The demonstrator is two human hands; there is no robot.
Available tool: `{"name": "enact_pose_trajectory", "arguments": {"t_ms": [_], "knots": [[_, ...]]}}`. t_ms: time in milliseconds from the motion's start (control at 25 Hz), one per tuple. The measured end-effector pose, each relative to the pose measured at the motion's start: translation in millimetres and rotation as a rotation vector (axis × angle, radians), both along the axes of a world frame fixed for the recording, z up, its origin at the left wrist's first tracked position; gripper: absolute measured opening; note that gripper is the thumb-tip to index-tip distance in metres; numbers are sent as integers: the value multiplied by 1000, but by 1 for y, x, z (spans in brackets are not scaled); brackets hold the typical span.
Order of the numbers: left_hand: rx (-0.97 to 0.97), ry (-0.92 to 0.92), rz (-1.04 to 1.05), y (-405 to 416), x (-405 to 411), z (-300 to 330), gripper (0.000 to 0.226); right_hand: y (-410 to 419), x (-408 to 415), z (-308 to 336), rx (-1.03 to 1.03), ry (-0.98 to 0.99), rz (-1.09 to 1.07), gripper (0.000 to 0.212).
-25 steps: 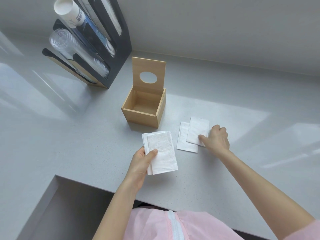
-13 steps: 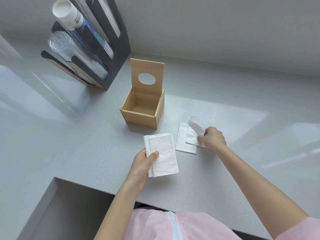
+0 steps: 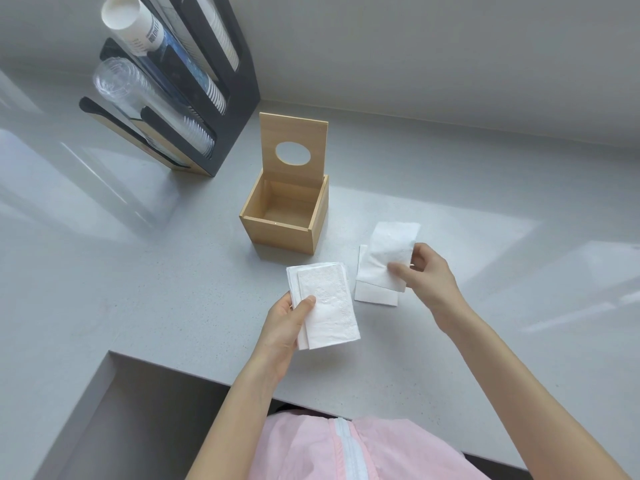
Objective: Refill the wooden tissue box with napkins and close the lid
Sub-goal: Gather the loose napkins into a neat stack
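Observation:
The wooden tissue box (image 3: 280,231) stands on the grey counter, empty inside, with its lid (image 3: 293,133) hinged up at the back; the lid has an oval hole. My left hand (image 3: 285,325) holds a small stack of white napkins (image 3: 325,303) in front of the box, thumb on top. My right hand (image 3: 427,278) pinches a single napkin (image 3: 389,251) lifted off the counter, to the right of the box. Another napkin (image 3: 375,294) lies flat beneath it on the counter.
A black cup and lid dispenser (image 3: 180,88) leans at the back left, holding paper cups and clear lids. The counter (image 3: 138,289) has a cut-out corner at the front left, and a wall runs along the back.
My right hand has picked the top napkin up off the counter and raised it. My left hand has kept its stack nearly still.

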State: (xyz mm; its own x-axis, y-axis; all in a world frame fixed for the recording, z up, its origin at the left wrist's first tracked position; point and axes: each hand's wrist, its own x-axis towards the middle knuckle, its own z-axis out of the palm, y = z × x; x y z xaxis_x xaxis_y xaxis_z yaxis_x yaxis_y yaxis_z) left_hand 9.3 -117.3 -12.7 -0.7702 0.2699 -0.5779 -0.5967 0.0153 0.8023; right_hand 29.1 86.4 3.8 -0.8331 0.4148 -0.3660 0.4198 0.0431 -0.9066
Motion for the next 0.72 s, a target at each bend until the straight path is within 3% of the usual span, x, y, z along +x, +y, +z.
{"name": "enact_pose_trajectory", "arguments": {"t_ms": [200, 480, 720], "knots": [[23, 2, -26, 0, 0, -1, 22, -29, 14, 18, -279, 78, 294, 16], [36, 0, -20, -1, -2, -1, 20, -53, 17, 2, 114, -125, 384, 15], [126, -51, -2, -2, -1, -1, 35, -58, 14, -4, 221, -163, 377, 5]]}}
